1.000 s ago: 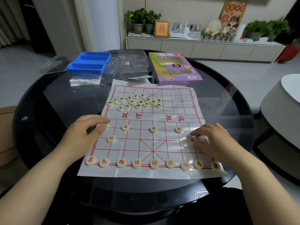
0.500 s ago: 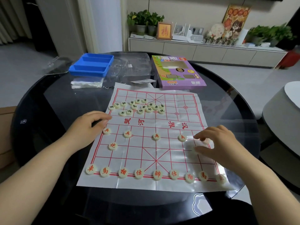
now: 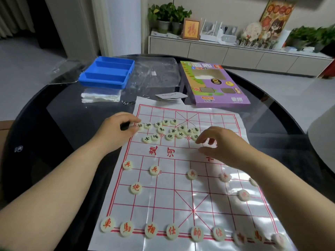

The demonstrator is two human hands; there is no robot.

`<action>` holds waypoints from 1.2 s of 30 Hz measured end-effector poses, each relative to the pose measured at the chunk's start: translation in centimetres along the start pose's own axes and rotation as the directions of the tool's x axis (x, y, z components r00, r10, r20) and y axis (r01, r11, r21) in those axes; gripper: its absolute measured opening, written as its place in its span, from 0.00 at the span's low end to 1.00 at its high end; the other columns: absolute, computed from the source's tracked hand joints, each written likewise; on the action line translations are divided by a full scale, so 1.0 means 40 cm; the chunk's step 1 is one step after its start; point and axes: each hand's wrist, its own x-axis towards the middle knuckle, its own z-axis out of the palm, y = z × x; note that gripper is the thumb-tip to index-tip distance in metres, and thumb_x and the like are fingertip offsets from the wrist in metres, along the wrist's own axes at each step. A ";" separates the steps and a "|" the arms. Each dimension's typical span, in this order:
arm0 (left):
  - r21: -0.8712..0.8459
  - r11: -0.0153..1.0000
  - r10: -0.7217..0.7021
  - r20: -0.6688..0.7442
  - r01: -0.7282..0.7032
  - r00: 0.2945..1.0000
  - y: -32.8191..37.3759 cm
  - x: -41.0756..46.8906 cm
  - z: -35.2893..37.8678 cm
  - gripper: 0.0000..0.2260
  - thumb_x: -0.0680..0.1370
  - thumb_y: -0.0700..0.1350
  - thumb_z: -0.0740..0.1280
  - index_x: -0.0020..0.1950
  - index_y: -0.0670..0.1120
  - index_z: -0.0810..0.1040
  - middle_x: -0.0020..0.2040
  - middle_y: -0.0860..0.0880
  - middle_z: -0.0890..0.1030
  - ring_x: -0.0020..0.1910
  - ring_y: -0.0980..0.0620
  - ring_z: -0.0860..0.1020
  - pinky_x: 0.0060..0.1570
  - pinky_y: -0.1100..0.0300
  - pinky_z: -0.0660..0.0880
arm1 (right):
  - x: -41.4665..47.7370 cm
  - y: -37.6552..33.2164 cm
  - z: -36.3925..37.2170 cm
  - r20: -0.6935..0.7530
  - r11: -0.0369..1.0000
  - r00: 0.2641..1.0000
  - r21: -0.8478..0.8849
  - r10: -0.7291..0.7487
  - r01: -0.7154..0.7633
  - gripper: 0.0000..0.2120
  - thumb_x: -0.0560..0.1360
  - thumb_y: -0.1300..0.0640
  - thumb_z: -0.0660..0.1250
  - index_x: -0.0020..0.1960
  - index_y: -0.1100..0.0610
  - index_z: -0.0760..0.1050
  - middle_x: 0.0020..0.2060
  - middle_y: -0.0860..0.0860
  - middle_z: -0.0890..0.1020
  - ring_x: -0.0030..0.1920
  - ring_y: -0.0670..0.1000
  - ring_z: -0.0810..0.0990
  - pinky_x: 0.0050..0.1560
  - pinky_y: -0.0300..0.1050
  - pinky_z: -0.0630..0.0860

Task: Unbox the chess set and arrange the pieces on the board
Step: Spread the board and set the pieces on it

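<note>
The paper chess board (image 3: pixel 181 196) with a red grid lies on the round black glass table (image 3: pixel 54 142). Red-lettered pieces stand in order: a back row (image 3: pixel 172 232) along the near edge, two cannons (image 3: pixel 136 187) and soldiers (image 3: pixel 154 170) above it. Several black-lettered pieces (image 3: pixel 170 132) lie in a loose pile on the far half. My left hand (image 3: pixel 116 132) is at the pile's left end and pinches the leftmost black piece (image 3: pixel 140 126) between thumb and forefinger. My right hand (image 3: pixel 223 144) hovers with curled fingers over the pile's right end; what is under its fingertips is hidden.
Behind the board lie the purple game box (image 3: pixel 213 84), a blue plastic tray (image 3: pixel 108 72), clear plastic wrapping (image 3: pixel 154 75), a folded clear bag (image 3: pixel 100 96) and a paper slip (image 3: pixel 171 96). A pale round seat (image 3: pixel 324 133) stands right of the table.
Both hands have left the red soldiers' row and reached forward to the pile of black pieces. The view has moved closer and tilted down.
</note>
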 end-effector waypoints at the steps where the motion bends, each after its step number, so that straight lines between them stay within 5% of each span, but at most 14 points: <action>1: -0.014 1.000 0.006 0.000 -0.006 1.000 -0.005 0.000 0.002 0.11 0.75 0.40 0.64 0.57 0.47 0.77 0.60 0.52 0.74 0.57 0.57 0.69 0.44 0.73 0.64 | 0.002 -0.022 0.009 0.015 0.999 0.999 0.024 -0.045 0.045 0.11 0.73 0.55 0.66 0.56 0.52 0.76 0.54 0.48 0.77 0.46 0.45 0.70 0.44 0.35 0.68; 5: 0.010 1.000 0.016 0.031 -0.016 0.999 -0.013 0.004 0.003 0.12 0.76 0.41 0.63 0.59 0.47 0.76 0.62 0.53 0.74 0.59 0.59 0.68 0.56 0.66 0.63 | 0.008 -0.115 0.066 0.119 0.973 0.965 0.027 -0.232 0.230 0.17 0.72 0.49 0.66 0.59 0.52 0.75 0.56 0.49 0.76 0.53 0.47 0.70 0.54 0.38 0.66; 8: 0.053 0.998 0.018 0.055 -0.021 0.998 -0.014 0.007 0.006 0.12 0.77 0.42 0.62 0.59 0.47 0.77 0.62 0.52 0.74 0.60 0.55 0.70 0.55 0.64 0.64 | 0.017 -0.148 0.093 0.122 0.965 0.958 0.009 -0.261 0.262 0.19 0.72 0.48 0.67 0.60 0.53 0.74 0.57 0.50 0.76 0.58 0.51 0.69 0.59 0.43 0.66; 22: 0.072 0.997 0.012 0.085 -0.018 0.996 -0.012 0.004 0.002 0.12 0.76 0.43 0.63 0.59 0.47 0.76 0.61 0.52 0.74 0.55 0.59 0.68 0.51 0.64 0.65 | 0.005 -0.143 0.110 0.078 0.961 0.958 -0.023 -0.274 0.277 0.18 0.72 0.50 0.67 0.60 0.53 0.74 0.58 0.50 0.75 0.56 0.51 0.68 0.50 0.39 0.60; 25: 0.123 0.991 0.029 0.100 -0.042 0.995 -0.015 0.006 0.002 0.14 0.75 0.44 0.65 0.61 0.49 0.75 0.63 0.53 0.74 0.60 0.57 0.69 0.58 0.63 0.64 | 0.007 -0.111 0.073 0.019 0.982 0.982 0.038 -0.188 0.187 0.17 0.72 0.52 0.68 0.59 0.53 0.75 0.55 0.48 0.75 0.56 0.49 0.68 0.53 0.37 0.62; 31: 0.223 0.974 0.008 0.150 -0.042 0.989 -0.007 0.010 0.000 0.22 0.73 0.49 0.68 0.67 0.53 0.69 0.68 0.55 0.68 0.69 0.53 0.63 0.68 0.55 0.58 | 0.036 0.024 -0.004 -0.031 0.973 0.974 0.065 0.225 -0.223 0.13 0.73 0.59 0.66 0.57 0.56 0.75 0.48 0.48 0.73 0.46 0.45 0.69 0.40 0.36 0.65; 36: 0.212 0.977 -0.028 0.172 -0.010 0.985 -0.007 0.014 -0.001 0.25 0.73 0.49 0.68 0.68 0.53 0.67 0.70 0.54 0.65 0.70 0.52 0.61 0.68 0.55 0.57 | 0.075 0.042 0.016 -0.042 0.963 0.969 0.126 0.244 -0.237 0.13 0.73 0.63 0.65 0.57 0.57 0.76 0.42 0.47 0.72 0.42 0.47 0.70 0.37 0.36 0.66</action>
